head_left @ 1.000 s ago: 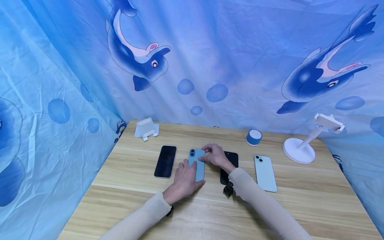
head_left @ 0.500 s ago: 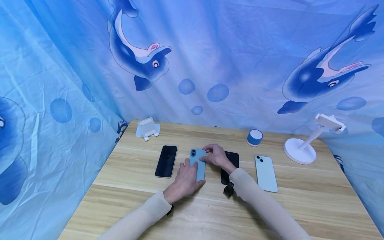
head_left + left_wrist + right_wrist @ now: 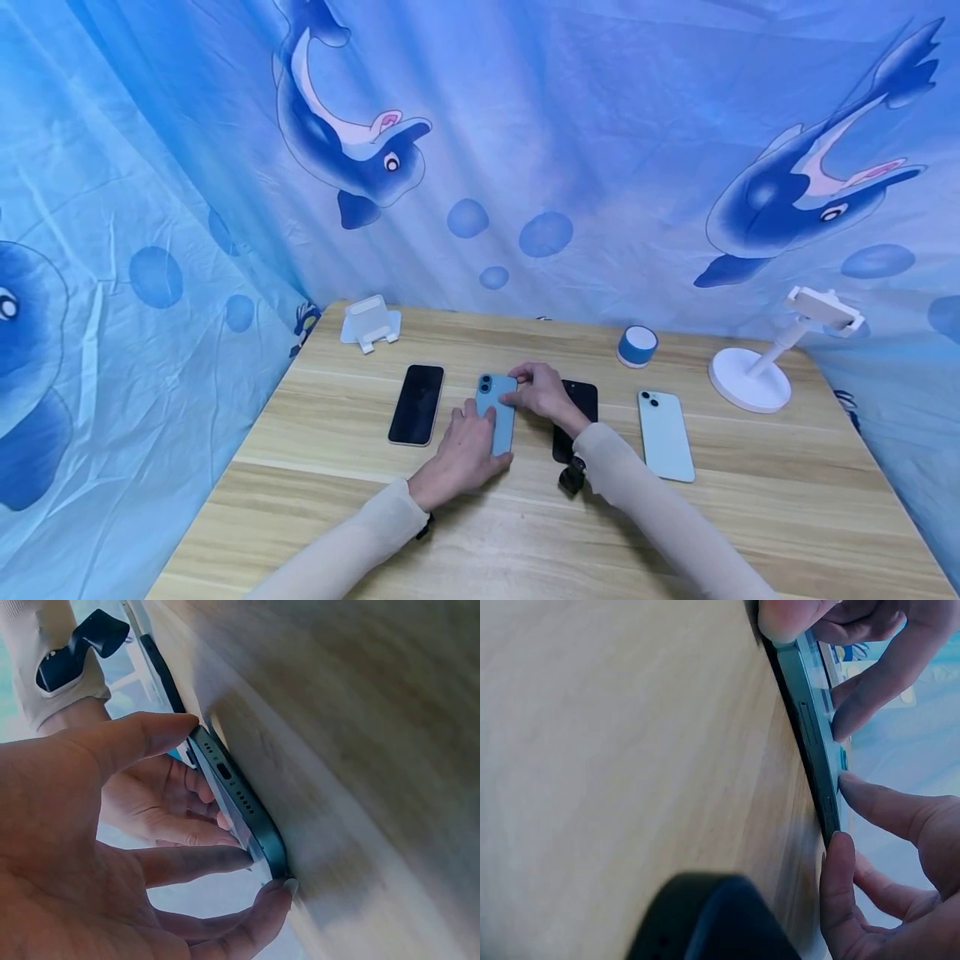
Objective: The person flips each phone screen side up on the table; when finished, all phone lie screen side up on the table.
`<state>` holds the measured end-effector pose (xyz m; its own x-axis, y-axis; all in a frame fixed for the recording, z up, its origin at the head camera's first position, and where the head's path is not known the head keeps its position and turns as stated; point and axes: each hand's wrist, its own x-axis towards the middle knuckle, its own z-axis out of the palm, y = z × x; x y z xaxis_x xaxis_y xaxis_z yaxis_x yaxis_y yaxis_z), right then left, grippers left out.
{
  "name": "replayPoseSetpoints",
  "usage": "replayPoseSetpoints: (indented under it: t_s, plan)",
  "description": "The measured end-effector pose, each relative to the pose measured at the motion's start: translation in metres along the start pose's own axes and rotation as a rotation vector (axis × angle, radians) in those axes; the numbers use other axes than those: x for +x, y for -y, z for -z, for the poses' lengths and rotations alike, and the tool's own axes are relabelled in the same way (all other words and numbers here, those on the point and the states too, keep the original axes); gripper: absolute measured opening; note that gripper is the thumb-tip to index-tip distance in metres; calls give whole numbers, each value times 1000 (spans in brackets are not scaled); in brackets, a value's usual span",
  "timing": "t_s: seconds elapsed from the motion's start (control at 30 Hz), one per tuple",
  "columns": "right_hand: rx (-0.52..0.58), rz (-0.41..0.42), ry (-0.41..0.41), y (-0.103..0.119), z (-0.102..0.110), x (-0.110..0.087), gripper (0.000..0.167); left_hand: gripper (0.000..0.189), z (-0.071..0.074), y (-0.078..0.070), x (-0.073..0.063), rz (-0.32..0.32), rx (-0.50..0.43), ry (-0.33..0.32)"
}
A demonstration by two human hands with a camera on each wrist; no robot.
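A light-blue smartphone (image 3: 504,429) lies camera side up at the middle of the wooden table. My left hand (image 3: 461,450) grips it across its lower half, with the thumb at the bottom right corner and fingers along the left side. In the left wrist view, the charging port shows in the phone's bottom edge (image 3: 259,825), between thumb and fingertip. My right hand (image 3: 542,392) pinches the upper right part. The right wrist view shows its thumb and a finger at the far end of the phone's long side (image 3: 814,712), near the left hand's fingers.
A black-screened phone (image 3: 416,405) lies to the left; another black phone (image 3: 583,404) lies partly under the right forearm. Further right is a pale phone (image 3: 666,435). Behind stand a small white holder (image 3: 367,321), a blue-and-white cylinder (image 3: 637,346) and a round-based stand (image 3: 750,382).
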<state>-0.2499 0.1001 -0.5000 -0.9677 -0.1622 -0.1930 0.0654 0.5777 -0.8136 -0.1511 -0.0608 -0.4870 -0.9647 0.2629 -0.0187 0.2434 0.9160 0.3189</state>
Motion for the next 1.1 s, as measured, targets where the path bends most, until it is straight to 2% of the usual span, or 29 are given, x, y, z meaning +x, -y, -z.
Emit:
replayPoseSetpoints:
  t_s: [0.3, 0.53, 0.77, 1.1]
  plan:
    - [61, -14, -24, 0, 0, 0, 40, 79, 2, 3, -2, -8, -26, 16]
    - [240, -31, 57, -1, 4, -2, 40, 79, 7, 5, -4, -4, -66, 32]
    - [275, -10, 143, -5, 8, -3, 37, 78, 11, 8, -6, -1, -43, 42]
    - [312, 16, 227, -4, 14, -4, 47, 80, 16, 15, -6, 5, -136, 90]
